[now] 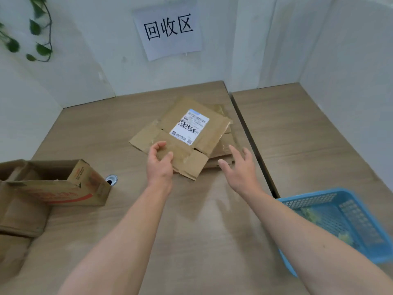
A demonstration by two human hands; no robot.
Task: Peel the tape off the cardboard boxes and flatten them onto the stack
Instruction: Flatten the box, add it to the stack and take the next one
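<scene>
Where bare tabletop (202,220) runs between an open box (63,184) at its left edge and a basket (340,220) at its right, a labelled flattened box (210,133) tops the stack (225,145) toward the back edge. The left hand (159,165), fingers loosely curved, is at the near flap of the flattened box. The right hand (242,169), fingers spread, is beside the stack.

Left hand (160,167): bare, seen from the back, thumb and fingers in view.
Right hand (241,171): bare, seen from the back, fingertips slightly blurred.
Left forearm (136,231): bare along its whole visible length, from wrist to lower picture edge.
Right forearm (308,239): bare likewise, from wrist to right picture edge.
Clothing: any sleeve lies outside the picture, so what is worn cannot be told.
</scene>
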